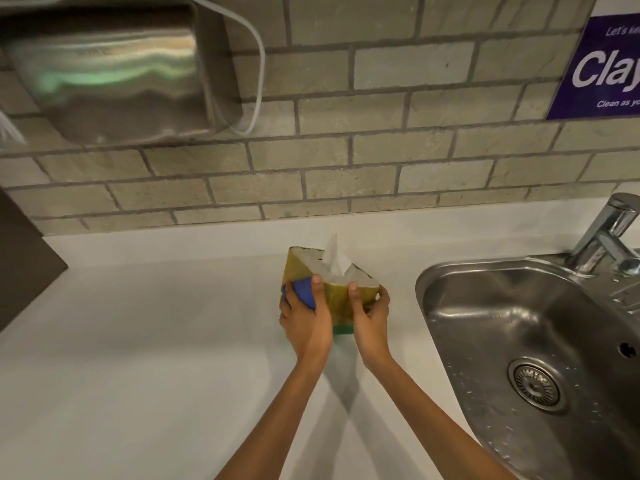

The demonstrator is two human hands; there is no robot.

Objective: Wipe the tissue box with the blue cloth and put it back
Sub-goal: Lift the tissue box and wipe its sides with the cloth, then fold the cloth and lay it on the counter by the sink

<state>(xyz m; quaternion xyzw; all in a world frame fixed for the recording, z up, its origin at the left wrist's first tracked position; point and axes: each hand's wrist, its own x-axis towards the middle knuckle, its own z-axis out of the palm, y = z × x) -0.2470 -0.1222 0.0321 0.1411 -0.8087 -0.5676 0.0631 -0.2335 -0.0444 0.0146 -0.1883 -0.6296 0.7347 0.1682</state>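
Observation:
A yellow-green tissue box [337,299] with a white top and a tissue sticking up is held tilted above the white counter [138,341]. My left hand [306,320] presses a bunched blue cloth [304,292] against the box's left side, thumb on the top edge. My right hand [370,317] grips the box's right side, thumb on the top edge and fingers around its right corner. The box's lower part is hidden behind both hands.
A steel sink [540,341] with a drain and a chrome tap [606,233] lies to the right. A brick-tiled wall stands behind the counter, with a steel hand dryer [114,74] upper left and a purple sign [602,67] upper right. A dark panel [24,261] borders the left.

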